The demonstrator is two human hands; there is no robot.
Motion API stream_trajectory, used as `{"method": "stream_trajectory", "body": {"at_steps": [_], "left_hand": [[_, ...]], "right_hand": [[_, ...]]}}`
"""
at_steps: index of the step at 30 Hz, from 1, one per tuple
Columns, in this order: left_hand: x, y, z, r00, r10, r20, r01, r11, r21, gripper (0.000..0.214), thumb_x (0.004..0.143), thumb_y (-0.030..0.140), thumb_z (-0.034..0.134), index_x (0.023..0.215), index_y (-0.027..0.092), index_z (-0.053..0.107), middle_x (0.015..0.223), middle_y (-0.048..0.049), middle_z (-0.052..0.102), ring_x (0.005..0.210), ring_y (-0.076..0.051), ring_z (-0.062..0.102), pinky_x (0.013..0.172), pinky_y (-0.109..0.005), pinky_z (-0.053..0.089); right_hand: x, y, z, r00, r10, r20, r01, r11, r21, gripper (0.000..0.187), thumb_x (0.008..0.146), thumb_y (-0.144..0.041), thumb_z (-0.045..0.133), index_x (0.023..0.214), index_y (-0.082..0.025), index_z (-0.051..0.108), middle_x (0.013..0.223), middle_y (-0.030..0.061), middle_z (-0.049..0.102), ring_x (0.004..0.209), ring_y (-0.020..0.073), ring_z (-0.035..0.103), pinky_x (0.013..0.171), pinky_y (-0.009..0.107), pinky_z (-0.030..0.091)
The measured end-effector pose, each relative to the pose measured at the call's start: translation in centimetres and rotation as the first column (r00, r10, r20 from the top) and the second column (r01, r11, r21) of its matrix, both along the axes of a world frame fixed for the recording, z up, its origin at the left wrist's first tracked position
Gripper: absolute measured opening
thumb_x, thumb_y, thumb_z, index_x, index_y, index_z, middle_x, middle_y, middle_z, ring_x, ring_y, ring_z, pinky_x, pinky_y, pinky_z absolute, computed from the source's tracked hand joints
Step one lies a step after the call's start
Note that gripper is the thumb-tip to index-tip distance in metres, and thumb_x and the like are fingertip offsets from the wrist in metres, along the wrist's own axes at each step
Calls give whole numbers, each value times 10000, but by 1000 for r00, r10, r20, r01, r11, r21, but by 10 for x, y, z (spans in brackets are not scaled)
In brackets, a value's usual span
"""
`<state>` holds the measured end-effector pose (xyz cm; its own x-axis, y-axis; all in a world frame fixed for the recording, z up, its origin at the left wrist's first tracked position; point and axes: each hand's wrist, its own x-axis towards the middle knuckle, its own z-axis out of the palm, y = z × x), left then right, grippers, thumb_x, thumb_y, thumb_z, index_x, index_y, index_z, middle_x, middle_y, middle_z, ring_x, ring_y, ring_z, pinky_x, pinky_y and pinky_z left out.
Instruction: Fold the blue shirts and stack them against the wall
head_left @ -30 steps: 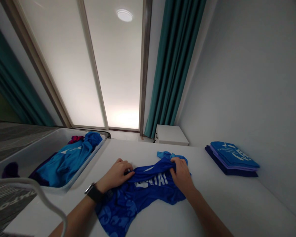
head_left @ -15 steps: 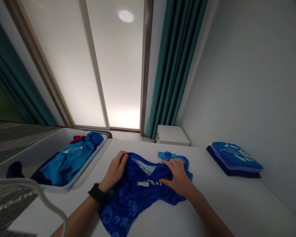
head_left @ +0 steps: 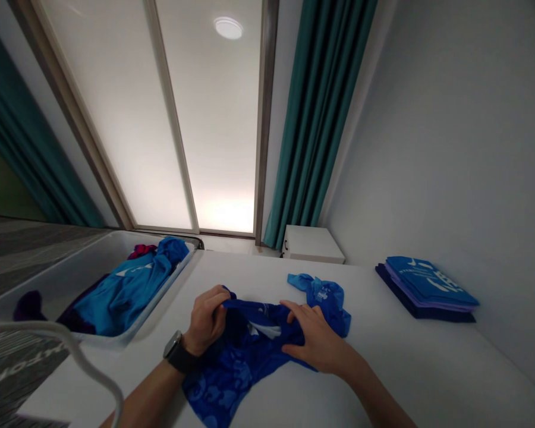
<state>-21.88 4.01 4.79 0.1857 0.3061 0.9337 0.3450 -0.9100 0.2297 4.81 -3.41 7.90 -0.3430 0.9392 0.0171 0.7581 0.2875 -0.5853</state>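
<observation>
A blue patterned jersey [head_left: 232, 368] with white print lies crumpled on the white table [head_left: 321, 398], its collar edge lifted between my hands. My left hand [head_left: 207, 318], with a dark watch at the wrist, is closed on the left side of the collar. On the other side, my right hand [head_left: 312, 336] grips the collar edge, thumb lower and fingers on top. A lighter blue sleeve part [head_left: 325, 297] spreads on the table beyond my right hand. Folds of cloth hide some of my fingertips.
At the left stands a translucent plastic bin [head_left: 138, 324] holding loose blue, purple and red clothes [head_left: 129, 285]. A stack of folded shirts [head_left: 428, 285] lies at the right by the wall. A white cabinet [head_left: 314, 242] sits behind the table; a pale cable [head_left: 80, 356] curves at front left.
The collar edge has been turned down toward me, covering much of the white print. My left hand has rotated and dropped slightly; my right hand has shifted a little left and lower.
</observation>
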Motion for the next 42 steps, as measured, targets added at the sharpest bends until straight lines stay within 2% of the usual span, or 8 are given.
{"method": "stream_trajectory", "body": {"at_steps": [6,9,14,22,28,31,35,42], "left_hand": [[4,-6,9,998,-21,-51,25,996,87,156,993,248,388,1067,222,522,744,-31,643,665,-147,634,701,-324,548],[3,-7,8,999,6,-34,-3,995,99,154,995,250,383,1068,223,515,735,-27,636,655,-145,635,702,-328,555],[5,-10,9,999,24,-39,-21,996,88,164,1002,256,370,1050,223,523,746,-28,642,664,-141,639,730,-340,556],[8,-12,10,999,-24,-27,24,1000,10,189,1000,263,378,964,209,555,710,-24,635,629,-137,619,665,-303,534],[6,-9,3,997,73,-33,-75,996,-56,165,966,245,418,967,204,578,746,-36,668,680,-163,653,673,-297,533],[7,-4,5,976,194,-98,-215,927,-307,201,949,300,437,936,199,610,794,-38,694,713,-176,665,668,-285,521],[11,4,9,978,164,-126,-206,730,-652,286,939,413,450,895,194,629,782,-23,691,713,-187,644,657,-283,495],[11,8,10,1000,17,-6,-16,631,-776,343,909,477,505,853,171,650,731,-19,666,687,-187,615,621,-271,472]], "right_hand": [[-9,-4,12,994,105,11,-105,994,9,201,740,-256,741,897,-226,618,928,9,569,945,206,517,898,366,367],[-10,-4,14,997,42,-63,-38,998,56,54,848,-221,611,890,-213,578,957,19,582,942,193,511,915,368,365],[-15,-4,0,998,49,-39,-48,998,32,341,958,-210,379,1264,-246,526,1034,59,611,967,225,499,924,409,377],[-27,-9,-15,986,144,-87,-149,988,-43,758,787,-163,612,1476,-242,307,1183,80,561,1138,247,467,1084,466,242],[-26,-3,-13,992,41,-121,-26,992,123,217,805,-117,573,988,-231,600,994,41,584,998,225,515,929,410,374],[-15,4,-12,971,-2,-238,55,975,216,52,864,-179,525,856,-219,557,948,38,591,963,213,537,887,377,399],[2,16,-18,907,-132,-400,224,955,194,135,945,-329,421,910,-236,513,734,-12,575,706,182,559,698,323,432],[20,29,-22,828,-257,-498,383,908,169,275,927,-452,438,923,-217,581,565,-47,428,516,157,446,526,290,365]]}}
